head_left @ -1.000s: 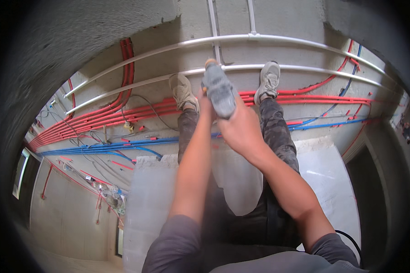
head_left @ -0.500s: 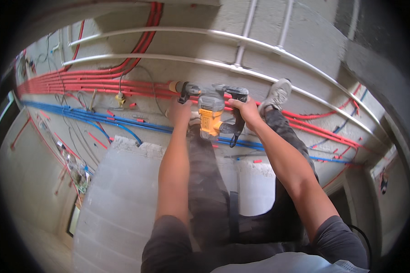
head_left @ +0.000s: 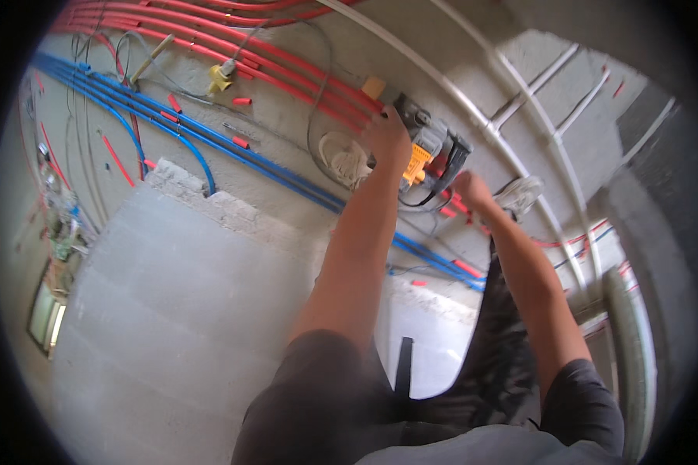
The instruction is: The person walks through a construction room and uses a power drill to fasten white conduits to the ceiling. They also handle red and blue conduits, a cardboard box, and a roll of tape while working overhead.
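A yellow and grey rotary hammer (head_left: 417, 163) is in front of me, tilted, down among the red conduits between my shoes. My left hand (head_left: 388, 136) is wrapped round its grip at the front end, where a yellow part sticks out. Beside the black rear handle (head_left: 455, 159) is my right hand (head_left: 471, 191), its fingers curled. Whether it touches the handle or holds anything is hidden by the hand itself. A dark cord (head_left: 426, 203) loops below the tool.
Red conduits (head_left: 287, 77), blue pipes (head_left: 233, 151) and white pipes (head_left: 473, 112) run across the floor. A yellow connector (head_left: 220, 77) on a grey cable lies at the left. My light shoes (head_left: 347, 159) are on either side of the tool. A grey block wall (head_left: 186, 271) stands near left.
My view has turned, and the rotary hammer now appears further right and tilted. My right hand was round the rear handle; now it is lower, beside it. My left hand still grips the tool.
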{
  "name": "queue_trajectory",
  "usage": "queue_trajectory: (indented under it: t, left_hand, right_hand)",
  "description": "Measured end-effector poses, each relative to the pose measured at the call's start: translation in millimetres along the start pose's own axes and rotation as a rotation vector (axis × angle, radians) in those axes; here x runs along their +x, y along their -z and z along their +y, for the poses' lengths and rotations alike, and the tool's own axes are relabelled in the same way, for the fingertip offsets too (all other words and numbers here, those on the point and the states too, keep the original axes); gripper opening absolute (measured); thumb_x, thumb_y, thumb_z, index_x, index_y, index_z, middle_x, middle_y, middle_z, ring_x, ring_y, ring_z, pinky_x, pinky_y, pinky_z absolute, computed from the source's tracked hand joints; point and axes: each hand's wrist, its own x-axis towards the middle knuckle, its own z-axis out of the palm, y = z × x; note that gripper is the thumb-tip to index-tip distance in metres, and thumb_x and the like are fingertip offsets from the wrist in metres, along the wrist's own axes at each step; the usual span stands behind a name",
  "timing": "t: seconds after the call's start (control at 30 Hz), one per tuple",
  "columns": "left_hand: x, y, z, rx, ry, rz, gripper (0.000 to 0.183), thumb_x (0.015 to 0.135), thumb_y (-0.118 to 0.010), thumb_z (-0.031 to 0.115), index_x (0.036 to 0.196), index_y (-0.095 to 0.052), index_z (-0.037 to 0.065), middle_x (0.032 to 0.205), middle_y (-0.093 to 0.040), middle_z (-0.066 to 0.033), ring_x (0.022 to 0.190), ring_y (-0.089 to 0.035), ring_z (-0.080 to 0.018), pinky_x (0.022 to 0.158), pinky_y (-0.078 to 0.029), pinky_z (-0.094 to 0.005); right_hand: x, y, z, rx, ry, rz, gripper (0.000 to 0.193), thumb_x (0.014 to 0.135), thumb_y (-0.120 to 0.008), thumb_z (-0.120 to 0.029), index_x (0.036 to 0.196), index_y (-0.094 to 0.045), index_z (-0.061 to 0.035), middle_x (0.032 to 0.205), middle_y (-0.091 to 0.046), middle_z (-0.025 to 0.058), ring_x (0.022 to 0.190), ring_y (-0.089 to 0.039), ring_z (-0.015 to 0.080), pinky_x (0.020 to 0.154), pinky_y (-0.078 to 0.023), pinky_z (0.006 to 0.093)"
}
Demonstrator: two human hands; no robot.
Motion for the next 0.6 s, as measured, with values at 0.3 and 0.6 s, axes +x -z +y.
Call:
queue_trajectory:
  t: [0.3,0.6]
  left_hand:
    - [-92,240,-156,-0.806,0.211,-0.422,0.051,0.083,-0.072,0.026,0.131,-0.062,0.011,0.134,-0.058,-0.0266,0.124,-0.056,-0.0414,0.105,-0.045,-0.0467]
    - [-148,476,-579,-0.571,0.980,0.043,0.034,0.083,-0.076,0.022,0.106,-0.070,-0.003,0.101,-0.073,-0.0200,0.094,-0.069,-0.0322,0.083,-0.053,-0.0435]
  right_hand:
    - [-308,247,-94,0.721,-0.340,0.490,0.019,0.094,-0.066,-0.018,0.096,-0.061,-0.0001,0.077,-0.058,0.0044,0.061,-0.057,0.0136,0.051,-0.047,0.0287]
    - [-395,266,-249,0.591,-0.635,0.072,0.017,0.092,-0.067,-0.023,0.092,-0.062,-0.0069,0.073,-0.062,0.0085,0.055,-0.066,0.0240,0.045,-0.048,0.0371]
